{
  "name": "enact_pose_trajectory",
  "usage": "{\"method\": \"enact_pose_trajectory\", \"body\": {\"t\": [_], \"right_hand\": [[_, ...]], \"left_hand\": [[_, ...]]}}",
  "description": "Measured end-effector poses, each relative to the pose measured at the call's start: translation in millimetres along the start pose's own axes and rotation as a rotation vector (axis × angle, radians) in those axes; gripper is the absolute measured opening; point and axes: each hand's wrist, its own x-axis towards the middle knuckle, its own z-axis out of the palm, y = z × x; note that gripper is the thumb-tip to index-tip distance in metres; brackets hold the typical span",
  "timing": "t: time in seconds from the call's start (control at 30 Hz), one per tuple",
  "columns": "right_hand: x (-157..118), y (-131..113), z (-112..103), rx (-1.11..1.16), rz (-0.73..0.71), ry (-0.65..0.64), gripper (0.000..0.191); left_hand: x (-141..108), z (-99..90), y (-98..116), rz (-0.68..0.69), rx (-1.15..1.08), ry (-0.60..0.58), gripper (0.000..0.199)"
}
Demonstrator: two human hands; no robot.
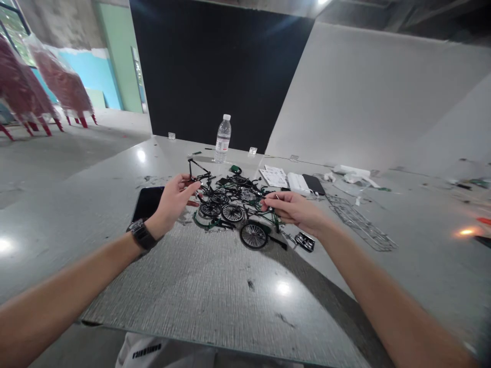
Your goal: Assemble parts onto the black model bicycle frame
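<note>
Two bare forearms reach over a grey table (215, 301) toward a heap of model bicycle parts (233, 204) — small spoked wheels and dark frames. The left hand (174, 199), wristwatch (141, 235) below it, pinches a black frame piece (197, 171); the right hand (295, 208) grips a thin part, too small to identify. Beyond the heap — a water bottle (223, 138), upright.

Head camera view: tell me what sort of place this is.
Probably a bare workshop or warehouse hall, used as a makeshift assembly bench. A large scuffed grey table carries a pile of miniature bicycle parts, and empty plastic sprue frames lie beside it. Wrapped red furniture stands on the concrete floor behind.
</note>
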Motion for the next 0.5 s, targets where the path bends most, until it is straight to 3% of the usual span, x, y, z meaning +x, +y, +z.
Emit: {"method": "enact_pose_trajectory", "body": {"t": [0.1, 0.2, 0.37, 0.5], "right_hand": [[6.0, 10.4, -0.6, -0.406, -0.082, 0.18, 0.032], [13.6, 22.8, 0.0, -0.64, -0.111, 0.227, 0.021], [18.5, 31.0, 0.0, -0.671, -0.142, 0.188, 0.018], [16.2, 28.3, -0.9, -0.647, -0.153, 0.23, 0.016]], "left_hand": [[-2.1, 1.0, -1.1, -0.005, 0.01, -0.042, 0.03], [-2.4, 2.9, -4.9, -0.009, 0.017, -0.064, 0.029], [-2.0, 6.3, -12.7, -0.026, 0.02, -0.103, 0.03], [-4.0, 8.1, -14.9, -0.025, 0.024, -0.127, 0.03]]}}
